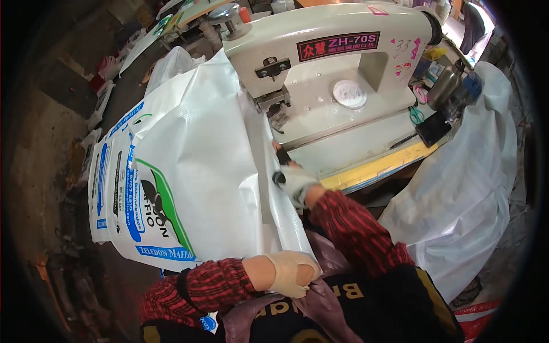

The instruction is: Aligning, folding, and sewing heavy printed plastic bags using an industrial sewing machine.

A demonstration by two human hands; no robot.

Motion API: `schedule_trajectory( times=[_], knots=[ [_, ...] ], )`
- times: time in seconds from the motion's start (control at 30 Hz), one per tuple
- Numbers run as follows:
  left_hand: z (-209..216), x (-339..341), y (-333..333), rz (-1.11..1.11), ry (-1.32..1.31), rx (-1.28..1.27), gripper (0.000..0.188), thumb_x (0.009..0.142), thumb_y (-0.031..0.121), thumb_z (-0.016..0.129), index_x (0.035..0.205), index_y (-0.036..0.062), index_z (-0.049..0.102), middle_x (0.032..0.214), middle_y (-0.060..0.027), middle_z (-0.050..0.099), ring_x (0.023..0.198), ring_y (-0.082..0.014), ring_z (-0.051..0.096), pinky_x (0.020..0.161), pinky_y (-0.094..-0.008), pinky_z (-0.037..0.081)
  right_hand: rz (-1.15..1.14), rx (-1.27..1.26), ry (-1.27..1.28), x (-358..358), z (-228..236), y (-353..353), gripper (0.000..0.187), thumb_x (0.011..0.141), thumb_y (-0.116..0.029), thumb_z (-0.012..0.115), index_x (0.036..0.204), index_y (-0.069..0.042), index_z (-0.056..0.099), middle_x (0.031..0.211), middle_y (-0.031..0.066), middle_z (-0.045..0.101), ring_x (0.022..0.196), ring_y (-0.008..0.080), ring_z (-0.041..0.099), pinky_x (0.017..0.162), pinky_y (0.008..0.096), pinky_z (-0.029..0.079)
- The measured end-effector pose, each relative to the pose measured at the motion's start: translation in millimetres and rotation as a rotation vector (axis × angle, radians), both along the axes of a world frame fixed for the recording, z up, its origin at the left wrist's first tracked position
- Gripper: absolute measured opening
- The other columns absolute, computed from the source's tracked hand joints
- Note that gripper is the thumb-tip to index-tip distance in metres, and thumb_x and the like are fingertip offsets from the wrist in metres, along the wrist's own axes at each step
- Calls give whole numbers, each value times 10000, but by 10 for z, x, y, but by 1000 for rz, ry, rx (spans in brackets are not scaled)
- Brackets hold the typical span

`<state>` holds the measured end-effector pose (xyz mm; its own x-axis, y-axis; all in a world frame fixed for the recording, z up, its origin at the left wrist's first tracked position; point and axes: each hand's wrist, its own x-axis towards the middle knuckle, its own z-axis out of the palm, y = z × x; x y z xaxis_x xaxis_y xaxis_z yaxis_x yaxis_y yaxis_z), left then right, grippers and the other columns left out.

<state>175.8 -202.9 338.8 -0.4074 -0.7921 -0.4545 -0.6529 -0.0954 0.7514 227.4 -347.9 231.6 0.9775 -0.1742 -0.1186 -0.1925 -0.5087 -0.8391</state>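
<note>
A large white woven bag (211, 131) with blue and green print hangs under the head of a cream sewing machine (320, 34). Its open, folded edge runs from the needle area (277, 106) down toward my body. My right hand (294, 183), in a whitish glove with dark fingertips showing, closes on that edge just below the machine's presser foot. Nearer my body, my left hand (293, 274), in a beige glove, is curled round the lower end of the same edge; its fingertips are mostly hidden.
A yellow strip (380, 166) lines the machine table's front. To the right lie teal-handled scissors (416, 115), a black phone-like slab (434, 129) and a metal bottle (446, 86). A white disc (349, 94) rests on the machine bed. More white sacking (457, 211) drapes at right.
</note>
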Motion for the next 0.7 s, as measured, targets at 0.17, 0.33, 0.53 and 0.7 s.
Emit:
schedule_trajectory(
  times=[0.17,0.33,0.53,0.7],
  knots=[
    [635,-41,-189,-237,-299,390,197,651,212,610,741,39,633,729,-169,617,725,-361,597,647,-406,485,209,-313,375,-484,280,352,668,803,-173,465,1404,-135,175,973,270,575,809,426,579,698,449,461],
    [692,70,-306,-229,-337,423,235,626,293,664,742,89,647,762,-138,636,713,-352,599,604,-405,478,20,-396,290,-98,191,222,670,819,-169,445,1403,-91,126,873,237,601,745,399,596,641,444,474],
    [421,103,-316,-253,-214,474,245,602,286,699,734,87,642,738,-133,626,629,-344,547,557,-390,442,-95,-387,262,113,202,198,679,838,-166,422,1401,-38,66,753,198,631,667,367,616,572,438,489],
    [336,188,-388,-208,-172,481,257,593,272,703,747,76,642,755,-137,631,639,-333,564,575,-390,451,-107,-352,204,99,369,193,462,812,-159,455,1240,-13,365,733,191,629,657,346,623,578,440,491]
  ],
)
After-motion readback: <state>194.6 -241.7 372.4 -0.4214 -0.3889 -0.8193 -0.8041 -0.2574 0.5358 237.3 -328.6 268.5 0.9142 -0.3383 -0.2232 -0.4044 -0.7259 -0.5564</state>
